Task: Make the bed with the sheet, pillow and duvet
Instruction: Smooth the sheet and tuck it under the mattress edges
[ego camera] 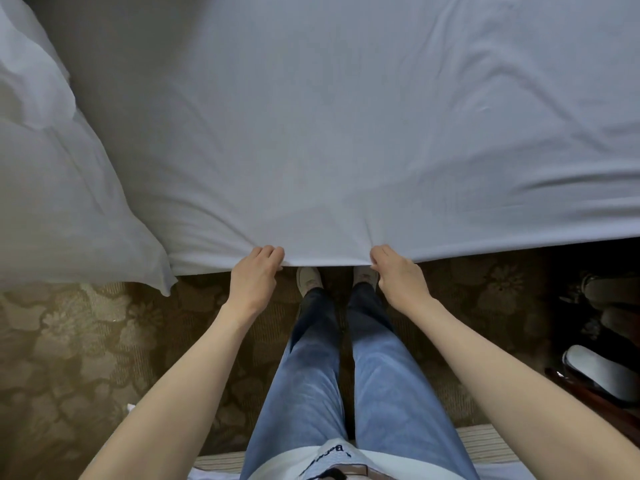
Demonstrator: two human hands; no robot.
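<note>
The left hand (254,277) grips the near hem of the white sheet (346,133), its fingers curled over the edge and bunching the cloth into a small gather; the right hand (398,275) does the same a little way along the same hem, knuckles up, fingers folded round the fabric. Between the two hands the hem runs in a shallow taut line, and creases fan out from each grip across the sheet, which lies spread over the bed and fills the upper part of the view (a few long wrinkles run toward the right side). To the left, a plump white pillow (62,209) rests at the bed's edge, one corner hanging down past the sheet's hem. Below the hem the person's pale shoes (309,278) stand on a brown carpet (86,341) with a flower pattern, jeans (346,393) running down from the waist. At the far right, a white slipper (599,372) lies beside dark wooden furniture.
</note>
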